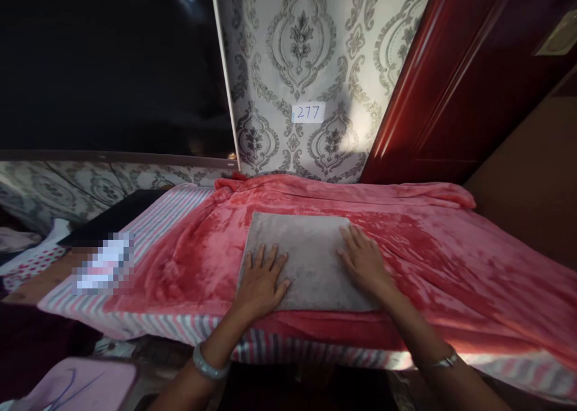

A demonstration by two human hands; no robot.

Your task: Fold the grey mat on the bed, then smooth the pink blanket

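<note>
While the left hand [260, 279] lies flat on the grey cloth [304, 261], the right hand [363, 261] does likewise — fingers spread, gripping nothing — atop the pink blanket [451, 249].

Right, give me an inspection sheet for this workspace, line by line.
Surface: table under a striped cloth, with a pink fleece blanket spread over most of it.
Job's things: grey folded cloth lying flat on the blanket.
Clutter: dark flat item at the table's left end; pink object at lower left.
Hands: left hand and right hand both pressed flat, palms down, on the grey cloth.
Cables: nothing seen.
Surroundings: patterned wallpaper bearing a paper tag "277", dark screen, red wooden door.
</note>
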